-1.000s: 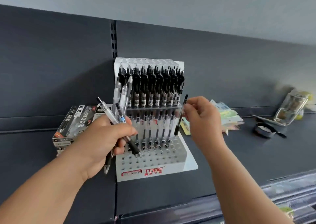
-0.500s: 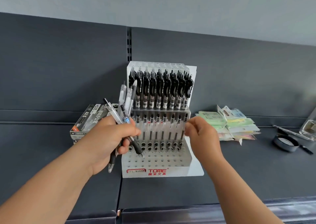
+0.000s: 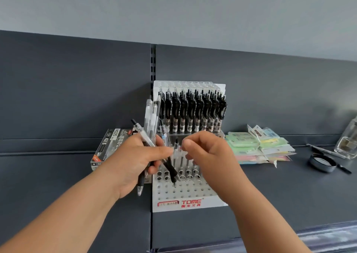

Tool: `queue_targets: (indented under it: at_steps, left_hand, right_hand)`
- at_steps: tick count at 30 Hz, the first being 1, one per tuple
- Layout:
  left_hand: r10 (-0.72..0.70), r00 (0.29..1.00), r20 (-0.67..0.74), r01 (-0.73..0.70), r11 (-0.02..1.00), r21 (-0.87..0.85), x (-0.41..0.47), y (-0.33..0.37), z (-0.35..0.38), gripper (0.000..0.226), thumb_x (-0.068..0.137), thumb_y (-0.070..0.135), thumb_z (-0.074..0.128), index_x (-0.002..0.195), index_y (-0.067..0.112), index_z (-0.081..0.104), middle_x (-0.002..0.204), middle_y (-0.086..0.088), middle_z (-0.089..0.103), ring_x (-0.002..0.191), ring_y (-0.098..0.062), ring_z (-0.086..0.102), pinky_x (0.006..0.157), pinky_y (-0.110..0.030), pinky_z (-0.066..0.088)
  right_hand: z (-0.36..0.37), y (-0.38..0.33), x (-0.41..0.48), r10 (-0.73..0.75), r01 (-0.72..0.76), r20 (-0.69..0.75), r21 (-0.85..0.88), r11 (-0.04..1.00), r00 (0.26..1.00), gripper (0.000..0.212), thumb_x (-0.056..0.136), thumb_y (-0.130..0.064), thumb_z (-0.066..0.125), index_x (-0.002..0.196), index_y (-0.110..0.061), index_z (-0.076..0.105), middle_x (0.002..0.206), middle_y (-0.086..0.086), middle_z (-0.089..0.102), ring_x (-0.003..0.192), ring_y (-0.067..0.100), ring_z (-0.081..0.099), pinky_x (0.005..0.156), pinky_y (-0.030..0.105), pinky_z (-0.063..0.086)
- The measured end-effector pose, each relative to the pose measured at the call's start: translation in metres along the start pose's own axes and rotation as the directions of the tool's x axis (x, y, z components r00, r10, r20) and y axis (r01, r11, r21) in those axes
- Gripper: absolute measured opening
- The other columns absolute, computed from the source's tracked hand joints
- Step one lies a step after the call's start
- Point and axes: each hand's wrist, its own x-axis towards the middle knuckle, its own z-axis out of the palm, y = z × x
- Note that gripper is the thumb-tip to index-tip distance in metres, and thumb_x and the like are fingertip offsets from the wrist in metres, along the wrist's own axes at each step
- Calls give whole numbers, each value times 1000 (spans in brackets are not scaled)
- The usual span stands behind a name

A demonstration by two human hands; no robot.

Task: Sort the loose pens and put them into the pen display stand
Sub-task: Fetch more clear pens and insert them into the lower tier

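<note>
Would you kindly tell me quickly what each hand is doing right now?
Left hand: holding a bundle of pens.
Right hand: fingers curled; grip cannot be told.

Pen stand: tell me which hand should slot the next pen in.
Right, I'd say. The left hand is full, gripping the bundle of pens, while the right hand is beside that bundle, directly in front of the stand and its empty front holes.

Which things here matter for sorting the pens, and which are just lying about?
Job: left hand gripping the loose pens; right hand; pen display stand; racked pens.
Lying about: pen box; note packs; tape roll; glass jar.
</note>
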Motion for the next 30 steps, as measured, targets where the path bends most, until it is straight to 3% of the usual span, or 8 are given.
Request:
queue_targets:
  at_steps: [4,9,12,14,17,22,26,30]
  left_hand:
    - [25,999,47,-30,994,104,-1,0,-7,33,72,0,77,98,3,56,71,-6,55,52,-11,45,42,-22,35]
    - [26,997,75,-35,993,114,-3,1,-16,32,72,-1,76,100,5,60,73,-6,57,50,-9,45,42,-22,34]
    - [9,1000,27,-11,996,87,-2,3,-26,26,75,-3,73,94,5,56,68,-6,55,50,-9,47,41,-21,34]
    - [1,999,-52,2,998,60,-1,4,-33,20,80,-2,69,89,7,54,64,-3,53,46,-7,46,41,-20,35]
    - [-3,994,-111,9,998,55,0,3,-46,17,83,-2,66,86,9,53,65,-3,49,43,-6,44,41,-19,36]
    - [-10,994,-111,16,998,57,-1,-4,-54,18,81,-6,65,88,7,55,73,-6,57,46,-5,46,44,-20,37]
    - [-16,993,-118,20,999,29,-1,-7,-57,19,80,-6,66,90,7,55,77,-5,60,53,-8,48,46,-22,37]
    - [-31,993,-115,32,999,7,-1,-8,-58,22,79,-3,69,97,0,58,74,-9,57,49,-6,49,42,-19,37]
  right_hand:
    - [19,-10,5,5,-14,56,164,986,998,11,91,-20,60,96,-27,67,75,-15,68,69,-3,61,61,11,46]
    - [31,-14,11,-5,-15,110,186,982,994,9,91,-15,61,97,-19,67,75,-8,68,68,2,59,65,19,49]
    - [33,-13,15,-42,42,-7,199,979,999,9,90,-12,62,89,-20,67,72,-6,67,67,3,60,64,19,49]
    - [30,-11,20,-74,94,-134,148,984,988,10,90,-13,61,87,-20,66,70,-7,66,65,2,59,64,18,50]
    - [33,-7,26,-80,100,-204,91,991,976,8,91,-15,61,89,-21,66,71,-2,65,65,9,57,65,29,53]
    - [52,6,28,-32,32,-171,-3,999,985,17,91,-15,60,81,-28,62,73,8,65,55,8,47,52,28,46]
    - [64,27,20,37,-48,-72,-158,986,997,12,93,-19,58,84,-25,61,59,-4,56,42,2,40,43,19,34]
    - [66,34,19,54,-71,-82,-222,972,995,8,92,-23,59,84,-23,61,62,-3,59,48,6,44,49,28,42]
